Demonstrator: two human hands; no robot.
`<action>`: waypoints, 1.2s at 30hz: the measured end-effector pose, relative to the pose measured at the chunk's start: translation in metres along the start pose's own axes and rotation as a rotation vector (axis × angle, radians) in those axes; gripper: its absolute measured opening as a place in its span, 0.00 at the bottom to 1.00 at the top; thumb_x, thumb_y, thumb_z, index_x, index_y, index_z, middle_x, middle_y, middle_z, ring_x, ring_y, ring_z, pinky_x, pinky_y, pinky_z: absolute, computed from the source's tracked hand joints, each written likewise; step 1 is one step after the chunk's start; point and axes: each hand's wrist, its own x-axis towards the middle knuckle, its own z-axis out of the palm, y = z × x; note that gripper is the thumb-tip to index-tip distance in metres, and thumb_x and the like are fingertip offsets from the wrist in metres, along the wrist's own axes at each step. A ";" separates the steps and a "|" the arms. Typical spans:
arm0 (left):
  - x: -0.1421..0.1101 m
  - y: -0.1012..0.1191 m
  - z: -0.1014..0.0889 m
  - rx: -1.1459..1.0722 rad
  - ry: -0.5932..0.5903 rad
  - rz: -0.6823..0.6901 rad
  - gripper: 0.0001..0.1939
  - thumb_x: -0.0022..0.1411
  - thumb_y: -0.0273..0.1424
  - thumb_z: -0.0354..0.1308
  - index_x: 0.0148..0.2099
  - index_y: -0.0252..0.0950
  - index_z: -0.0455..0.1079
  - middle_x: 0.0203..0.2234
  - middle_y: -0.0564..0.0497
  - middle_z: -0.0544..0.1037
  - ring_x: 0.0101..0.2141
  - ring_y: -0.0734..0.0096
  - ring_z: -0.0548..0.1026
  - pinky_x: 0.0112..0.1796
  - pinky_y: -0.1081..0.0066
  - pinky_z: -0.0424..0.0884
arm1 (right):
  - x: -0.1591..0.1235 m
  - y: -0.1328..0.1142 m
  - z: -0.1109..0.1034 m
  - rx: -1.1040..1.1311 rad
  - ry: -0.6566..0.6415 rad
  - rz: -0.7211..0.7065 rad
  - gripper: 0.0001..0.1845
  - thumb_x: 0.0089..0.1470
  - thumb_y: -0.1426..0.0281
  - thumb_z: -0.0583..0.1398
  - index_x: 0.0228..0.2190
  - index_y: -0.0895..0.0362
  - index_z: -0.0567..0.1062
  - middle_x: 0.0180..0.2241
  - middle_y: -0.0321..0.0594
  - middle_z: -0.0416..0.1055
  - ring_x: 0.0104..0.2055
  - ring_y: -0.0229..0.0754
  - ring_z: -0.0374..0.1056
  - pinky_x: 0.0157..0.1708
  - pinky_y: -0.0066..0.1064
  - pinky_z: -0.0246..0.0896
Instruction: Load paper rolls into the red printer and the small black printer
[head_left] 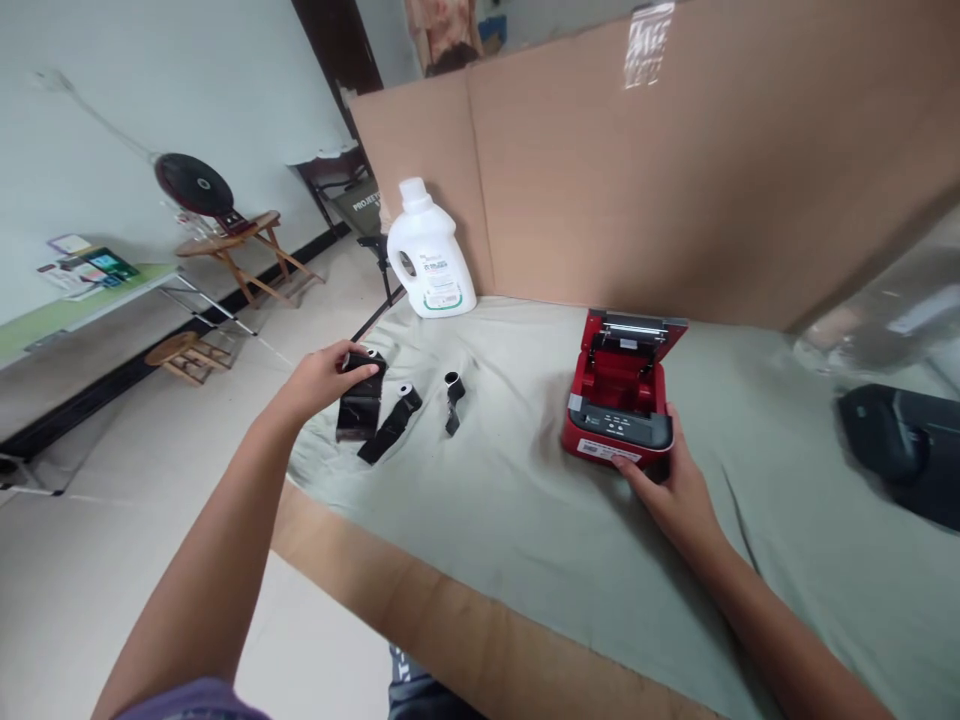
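My left hand (324, 378) is closed around a black roll (361, 400) at the table's left edge, its loose end hanging down. Two more black rolls lie beside it: a longer roll (391, 422) and a small roll (453, 392). A red label printer (621, 390) with its lid open stands in the middle of the grey-green cloth (525, 500). My right hand (675, 495) holds the printer's front right corner, fingers pressed to its dark front panel.
A white jug (429, 252) stands at the back left against a cardboard wall (675, 150). A black device (904, 445) lies at the right edge. Wooden stools and a green table stand on the floor to the left.
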 end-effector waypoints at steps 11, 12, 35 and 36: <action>0.036 -0.046 0.041 0.290 -0.232 0.090 0.23 0.68 0.49 0.45 0.52 0.38 0.66 0.46 0.39 0.79 0.46 0.49 0.76 0.39 0.65 0.66 | 0.000 0.001 0.000 -0.054 0.010 0.044 0.58 0.52 0.48 0.66 0.73 0.54 0.47 0.65 0.52 0.64 0.63 0.60 0.66 0.56 0.48 0.67; 0.039 -0.048 0.041 0.266 -0.238 0.101 0.23 0.68 0.49 0.45 0.53 0.38 0.65 0.47 0.39 0.78 0.47 0.50 0.76 0.41 0.65 0.67 | 0.000 0.001 0.000 -0.054 0.010 0.043 0.58 0.52 0.48 0.66 0.73 0.54 0.47 0.66 0.52 0.64 0.63 0.60 0.66 0.56 0.48 0.67; 0.022 -0.028 0.074 0.530 -0.005 -0.025 0.28 0.66 0.57 0.49 0.50 0.39 0.70 0.34 0.40 0.80 0.43 0.45 0.77 0.42 0.63 0.63 | 0.001 0.000 0.000 -0.049 0.013 0.013 0.57 0.52 0.48 0.66 0.72 0.55 0.48 0.66 0.53 0.62 0.65 0.61 0.63 0.61 0.51 0.63; 0.021 -0.027 0.079 0.530 -0.004 -0.036 0.28 0.66 0.57 0.48 0.49 0.40 0.71 0.34 0.40 0.80 0.43 0.45 0.77 0.41 0.63 0.62 | 0.000 0.000 0.000 -0.048 0.012 0.011 0.57 0.53 0.48 0.66 0.72 0.56 0.49 0.66 0.53 0.62 0.65 0.61 0.64 0.60 0.51 0.63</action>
